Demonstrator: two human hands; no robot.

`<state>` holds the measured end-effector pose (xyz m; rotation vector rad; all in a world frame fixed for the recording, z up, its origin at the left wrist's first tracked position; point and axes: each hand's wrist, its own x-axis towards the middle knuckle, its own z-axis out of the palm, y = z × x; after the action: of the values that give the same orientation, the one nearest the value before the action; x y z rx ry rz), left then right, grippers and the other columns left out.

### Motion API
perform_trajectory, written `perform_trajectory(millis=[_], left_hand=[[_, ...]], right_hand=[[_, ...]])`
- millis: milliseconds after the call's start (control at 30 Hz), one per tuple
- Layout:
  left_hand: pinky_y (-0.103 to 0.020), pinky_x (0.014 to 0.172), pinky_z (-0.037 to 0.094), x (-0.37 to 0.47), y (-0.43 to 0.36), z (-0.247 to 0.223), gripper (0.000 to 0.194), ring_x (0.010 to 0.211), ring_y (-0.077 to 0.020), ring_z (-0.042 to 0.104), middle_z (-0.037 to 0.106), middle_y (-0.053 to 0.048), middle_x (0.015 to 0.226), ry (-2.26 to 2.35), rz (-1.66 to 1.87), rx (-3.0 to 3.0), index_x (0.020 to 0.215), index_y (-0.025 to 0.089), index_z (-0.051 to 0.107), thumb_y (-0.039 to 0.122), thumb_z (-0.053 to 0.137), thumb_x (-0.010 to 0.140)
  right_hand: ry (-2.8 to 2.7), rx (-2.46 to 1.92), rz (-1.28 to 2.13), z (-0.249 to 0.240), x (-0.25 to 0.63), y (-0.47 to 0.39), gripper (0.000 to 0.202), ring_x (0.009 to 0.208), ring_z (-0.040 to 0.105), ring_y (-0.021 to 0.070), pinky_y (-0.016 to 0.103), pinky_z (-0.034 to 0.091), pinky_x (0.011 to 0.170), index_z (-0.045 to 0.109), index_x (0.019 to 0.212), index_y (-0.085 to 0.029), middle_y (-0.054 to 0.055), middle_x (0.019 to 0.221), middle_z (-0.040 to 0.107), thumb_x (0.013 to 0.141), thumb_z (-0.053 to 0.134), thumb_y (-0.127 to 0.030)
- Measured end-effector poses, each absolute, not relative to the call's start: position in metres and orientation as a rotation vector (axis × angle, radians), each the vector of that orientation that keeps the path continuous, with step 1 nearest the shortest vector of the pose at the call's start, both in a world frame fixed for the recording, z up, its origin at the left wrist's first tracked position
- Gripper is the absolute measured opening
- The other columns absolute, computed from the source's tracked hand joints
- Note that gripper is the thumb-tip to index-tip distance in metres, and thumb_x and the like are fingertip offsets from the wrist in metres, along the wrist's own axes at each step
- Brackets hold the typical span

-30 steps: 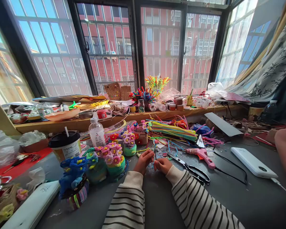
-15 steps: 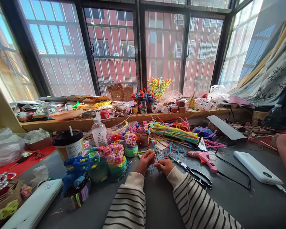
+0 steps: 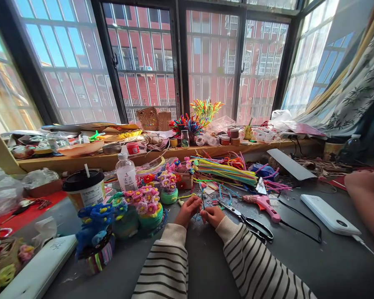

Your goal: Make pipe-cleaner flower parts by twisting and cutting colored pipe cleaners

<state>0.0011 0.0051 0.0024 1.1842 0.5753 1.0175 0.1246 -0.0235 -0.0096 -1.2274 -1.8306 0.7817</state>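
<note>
My left hand [image 3: 188,211] and my right hand [image 3: 213,216] meet over the grey table [image 3: 205,265], fingers pinched around a thin dark stem [image 3: 205,202]. A small blue and pink tip rises above the fingers. The stem's lower part is mostly hidden by my hands. Black-handled scissors [image 3: 249,220] lie just right of my right hand, with a pink glue gun [image 3: 264,205] beyond them. Left of my left hand stands a green pot of pink fuzzy flowers [image 3: 149,205]. Bits of cut pipe cleaner lie scattered beyond my fingers.
Bundled pipe cleaners [image 3: 227,172] lie farther back. A lidded cup [image 3: 85,189], a bottle [image 3: 126,172] and blue flowers [image 3: 98,220] stand left. White power banks [image 3: 328,215] lie on both sides. Another person's arm [image 3: 366,199] rests at the right edge. A cluttered ledge runs under the windows.
The view has shifted slightly, so most things sit a little farther left. More of the other person's forearm shows at the right. My hands keep nearly the same pinch on the stem.
</note>
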Motion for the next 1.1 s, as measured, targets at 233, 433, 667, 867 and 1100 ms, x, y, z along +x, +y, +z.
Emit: perform_trajectory(millis=[233, 433, 667, 867, 1100], left_hand=[[-0.018, 0.045, 0.030, 0.003, 0.002, 0.004, 0.015, 0.047, -0.0066, 0.038, 0.044, 0.003, 0.053, 0.600, 1.034, 1.188, 0.061, 0.017, 0.050, 0.032, 0.055, 0.059], [-0.018, 0.045, 0.031, 0.003, 0.002, 0.005, 0.016, 0.049, -0.0070, 0.039, 0.046, 0.003, 0.059, 0.627, 1.073, 1.169, 0.061, 0.019, 0.049, 0.033, 0.056, 0.057], [-0.019, 0.044, 0.031, 0.001, 0.001, 0.006, 0.015, 0.046, -0.0073, 0.036, 0.042, 0.003, 0.053, 0.575, 1.118, 1.152, 0.058, 0.019, 0.048, 0.032, 0.055, 0.059], [-0.019, 0.045, 0.031, 0.003, 0.000, 0.007, 0.019, 0.047, -0.0069, 0.037, 0.043, 0.003, 0.053, 0.608, 1.080, 1.157, 0.059, 0.018, 0.048, 0.034, 0.057, 0.056], [-0.018, 0.045, 0.029, 0.003, 0.002, 0.004, 0.017, 0.046, -0.0068, 0.037, 0.043, 0.004, 0.052, 0.585, 0.996, 1.182, 0.057, 0.018, 0.050, 0.033, 0.057, 0.056]], right_hand=[[-1.799, -1.247, 0.759, -0.012, 0.126, -0.020, 0.058, 0.036, 0.033, 0.0050, 0.019, 0.026, 0.040, 0.047, 0.035, -0.014, -0.002, 0.035, 0.041, 0.059, 0.034, -0.065], [-1.780, -1.211, 0.776, -0.020, 0.129, -0.016, 0.054, 0.035, 0.031, 0.0053, 0.019, 0.025, 0.038, 0.045, 0.034, -0.015, -0.002, 0.034, 0.040, 0.060, 0.039, -0.061], [-1.809, -1.214, 0.764, -0.022, 0.125, -0.016, 0.055, 0.035, 0.030, 0.0059, 0.019, 0.023, 0.038, 0.048, 0.036, -0.015, -0.002, 0.033, 0.036, 0.063, 0.035, -0.062], [-1.844, -1.147, 0.785, -0.012, 0.123, -0.023, 0.063, 0.036, 0.030, 0.0069, 0.021, 0.022, 0.039, 0.050, 0.040, -0.015, -0.003, 0.035, 0.034, 0.062, 0.022, -0.068], [-1.812, -1.171, 0.795, -0.011, 0.123, -0.021, 0.060, 0.037, 0.032, 0.0069, 0.021, 0.024, 0.040, 0.046, 0.037, -0.016, -0.002, 0.036, 0.037, 0.060, 0.027, -0.068]])
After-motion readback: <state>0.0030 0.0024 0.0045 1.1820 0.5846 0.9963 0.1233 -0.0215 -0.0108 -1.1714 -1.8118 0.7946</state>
